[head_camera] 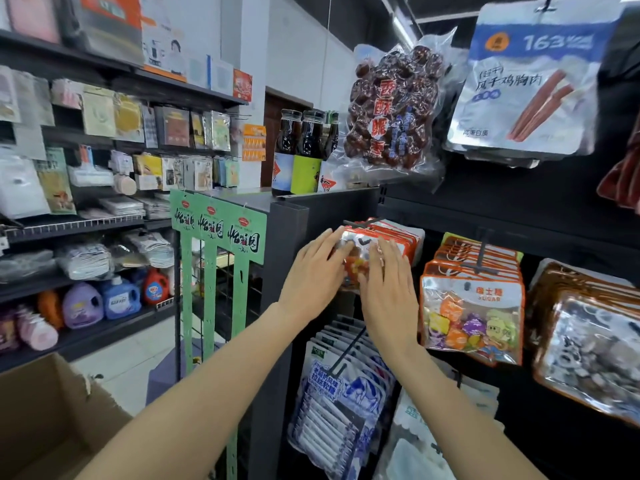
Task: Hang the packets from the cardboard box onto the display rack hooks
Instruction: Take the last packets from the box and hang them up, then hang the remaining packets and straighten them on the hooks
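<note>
An orange-edged clear candy packet [356, 252] is at the front of a row of like packets on a black hook [363, 223] of the dark display rack [485, 209]. My left hand [313, 271] grips the packet's left side. My right hand [388, 282] lies flat over its right side, fingers stretched along the front. Most of the packet is hidden behind both hands. The brown cardboard box [52, 420] stands open at the bottom left; its inside is mostly out of view.
A second row of candy packets [472, 317] hangs to the right, blue-white packets [339, 403] hang below. Dark bottles [304, 154] stand on top of the rack. A green display stand [218, 237] is left of it, with stocked shelves [86, 223] beyond.
</note>
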`<state>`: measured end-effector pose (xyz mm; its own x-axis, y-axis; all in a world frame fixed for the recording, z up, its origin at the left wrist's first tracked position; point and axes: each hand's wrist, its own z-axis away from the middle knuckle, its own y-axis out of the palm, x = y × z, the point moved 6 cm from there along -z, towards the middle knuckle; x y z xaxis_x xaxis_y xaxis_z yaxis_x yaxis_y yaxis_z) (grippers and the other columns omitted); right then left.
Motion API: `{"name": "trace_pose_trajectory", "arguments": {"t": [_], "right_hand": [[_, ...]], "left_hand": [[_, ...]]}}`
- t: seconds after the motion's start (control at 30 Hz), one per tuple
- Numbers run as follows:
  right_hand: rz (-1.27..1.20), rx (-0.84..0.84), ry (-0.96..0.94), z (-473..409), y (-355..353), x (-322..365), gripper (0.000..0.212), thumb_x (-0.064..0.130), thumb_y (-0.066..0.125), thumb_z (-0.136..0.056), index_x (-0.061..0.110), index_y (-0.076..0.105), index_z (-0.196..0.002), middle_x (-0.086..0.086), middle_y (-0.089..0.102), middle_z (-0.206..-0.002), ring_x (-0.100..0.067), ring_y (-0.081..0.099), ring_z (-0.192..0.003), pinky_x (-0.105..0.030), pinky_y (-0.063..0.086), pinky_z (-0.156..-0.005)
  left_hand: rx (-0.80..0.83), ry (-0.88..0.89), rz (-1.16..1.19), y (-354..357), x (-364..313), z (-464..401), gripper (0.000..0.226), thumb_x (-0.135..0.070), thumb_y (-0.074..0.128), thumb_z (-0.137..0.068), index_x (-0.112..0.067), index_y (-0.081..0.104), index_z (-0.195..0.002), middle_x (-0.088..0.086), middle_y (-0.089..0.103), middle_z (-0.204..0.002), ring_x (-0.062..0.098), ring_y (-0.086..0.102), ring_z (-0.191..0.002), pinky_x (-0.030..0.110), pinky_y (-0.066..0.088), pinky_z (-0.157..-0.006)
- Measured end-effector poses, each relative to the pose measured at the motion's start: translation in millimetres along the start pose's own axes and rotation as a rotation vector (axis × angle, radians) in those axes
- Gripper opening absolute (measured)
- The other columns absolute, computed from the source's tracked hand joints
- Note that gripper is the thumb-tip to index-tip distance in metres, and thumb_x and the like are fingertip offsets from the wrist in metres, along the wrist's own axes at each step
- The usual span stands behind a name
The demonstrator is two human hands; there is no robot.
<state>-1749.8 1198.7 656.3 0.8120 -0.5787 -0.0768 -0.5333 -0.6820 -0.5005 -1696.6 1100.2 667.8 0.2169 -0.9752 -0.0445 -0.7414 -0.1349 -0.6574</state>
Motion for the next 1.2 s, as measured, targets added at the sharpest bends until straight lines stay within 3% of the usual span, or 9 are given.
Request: {"name": "trace_pose_trajectory", "arguments": {"t": [0.07, 0.17, 0.23, 0.33, 0.57, 0.7, 0.8, 1.0, 1.2], "right_hand": [[-0.061, -0.015, -0.025, 10, -4, 16, 0.05, 0.007, 0.072, -0.078, 0.0, 0.055, -0.125, -0.019, 0.058, -0.124, -0.032, 0.055, -0.118, -0.041, 0.042, -0.102], [-0.187, 0.061, -0.045, 22, 7, 45, 0.036, 0.005, 0.073, -0.076, 0.005, 0.063, -0.11, -0.012, 0.064, -0.106, -0.028, 0.063, -0.097, -0.038, 0.055, -0.081], [-0.243, 0.135, -0.09, 28, 18, 70, 0.026, 0.004, 0.074, -0.072, 0.006, 0.067, -0.097, -0.009, 0.064, -0.093, -0.025, 0.062, -0.081, -0.033, 0.053, -0.066], [-0.301, 0.273, -0.159, 42, 33, 115, 0.015, 0.005, 0.073, -0.072, 0.007, 0.067, -0.086, -0.008, 0.062, -0.086, -0.024, 0.059, -0.073, -0.032, 0.049, -0.061], [-0.57, 0.79, -0.196, 113, 89, 237, 0.03, 0.02, 0.039, -0.1, 0.012, 0.053, -0.125, -0.004, 0.051, -0.122, -0.021, 0.053, -0.11, -0.031, 0.047, -0.081], [-0.73, 1.12, -0.242, 175, 120, 324, 0.025, 0.017, 0.04, -0.099, 0.014, 0.058, -0.117, -0.006, 0.057, -0.111, -0.026, 0.058, -0.099, -0.043, 0.052, -0.08], [-0.753, 1.307, -0.287, 224, 143, 379, 0.024, 0.014, 0.044, -0.095, 0.011, 0.062, -0.112, -0.012, 0.061, -0.11, -0.03, 0.059, -0.101, -0.039, 0.051, -0.082], [-0.723, 1.866, -0.258, 335, 160, 451, 0.047, 0.013, 0.055, -0.094, 0.015, 0.043, -0.139, -0.012, 0.052, -0.134, -0.027, 0.053, -0.119, -0.035, 0.046, -0.093], [-0.774, 2.18, -0.178, 396, 146, 488, 0.071, 0.014, 0.061, -0.089, 0.019, 0.022, -0.148, -0.01, 0.039, -0.145, -0.029, 0.045, -0.126, -0.04, 0.045, -0.099]], "left_hand": [[-0.036, 0.024, 0.019, -5, 6, 14, 0.043, -0.009, 0.066, -0.081, -0.011, 0.058, -0.123, 0.01, 0.054, -0.133, 0.028, 0.051, -0.123, 0.041, 0.045, -0.095], [0.071, -0.02, -0.02, -4, 30, 40, 0.036, -0.007, 0.063, -0.08, -0.012, 0.06, -0.115, 0.007, 0.058, -0.121, 0.026, 0.058, -0.106, 0.038, 0.048, -0.082], [0.161, -0.021, -0.036, 1, 49, 62, 0.03, -0.011, 0.058, -0.084, -0.01, 0.059, -0.115, 0.006, 0.057, -0.122, 0.027, 0.057, -0.102, 0.039, 0.049, -0.08], [0.279, -0.019, -0.056, 8, 78, 107, 0.03, -0.02, 0.05, -0.084, -0.003, 0.062, -0.104, 0.012, 0.061, -0.112, 0.03, 0.062, -0.089, 0.04, 0.054, -0.068], [0.665, -0.545, -0.103, 0, 182, 263, 0.029, -0.016, 0.051, -0.09, -0.015, 0.052, -0.119, 0.008, 0.053, -0.111, 0.029, 0.056, -0.098, 0.042, 0.05, -0.075], [0.912, -0.884, -0.113, -10, 234, 374, 0.026, -0.024, 0.05, -0.092, -0.016, 0.054, -0.116, 0.009, 0.055, -0.117, 0.029, 0.054, -0.111, 0.035, 0.045, -0.083], [1.168, -1.07, -0.136, -15, 259, 437, 0.033, -0.024, 0.053, -0.091, -0.015, 0.052, -0.123, 0.01, 0.054, -0.127, 0.029, 0.054, -0.116, 0.036, 0.046, -0.09], [1.731, -1.085, -0.176, -13, 267, 516, 0.05, -0.032, 0.057, -0.093, -0.01, 0.045, -0.136, 0.009, 0.048, -0.137, 0.027, 0.049, -0.124, 0.033, 0.043, -0.097], [1.853, -0.967, -0.118, -15, 263, 518, 0.039, -0.023, 0.055, -0.095, -0.005, 0.052, -0.129, 0.008, 0.05, -0.111, 0.027, 0.054, -0.113, 0.03, 0.045, -0.084]]}}
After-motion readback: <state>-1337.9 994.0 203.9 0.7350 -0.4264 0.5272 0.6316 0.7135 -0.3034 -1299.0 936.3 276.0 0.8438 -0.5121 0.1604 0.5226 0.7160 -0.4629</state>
